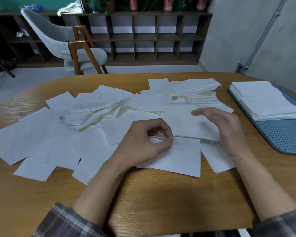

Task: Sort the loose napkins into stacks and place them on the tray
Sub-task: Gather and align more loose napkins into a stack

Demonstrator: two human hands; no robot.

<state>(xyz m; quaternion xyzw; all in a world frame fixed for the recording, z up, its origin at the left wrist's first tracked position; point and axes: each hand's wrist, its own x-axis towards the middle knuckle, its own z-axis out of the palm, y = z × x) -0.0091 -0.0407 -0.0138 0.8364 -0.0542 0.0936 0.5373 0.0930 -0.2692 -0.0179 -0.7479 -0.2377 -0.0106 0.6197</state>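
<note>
Many loose white napkins [41,134] lie scattered and overlapping across the wooden table [161,199]. At the table's centre I hold a thin stack of napkins [186,124] slightly above the others. My left hand [143,142] pinches its near left edge with curled fingers. My right hand [227,132] cups its right side, fingers spread over the top. At the right stands a blue perforated tray [284,135] bearing two neat stacks of napkins [263,101], side by side at its far end.
A rough pile of napkins [195,91] sits at the table's far middle. Beyond the table stand a grey chair [61,43] with wooden legs and a low dark shelf unit [143,36]. A grey wall [246,35] rises at the right.
</note>
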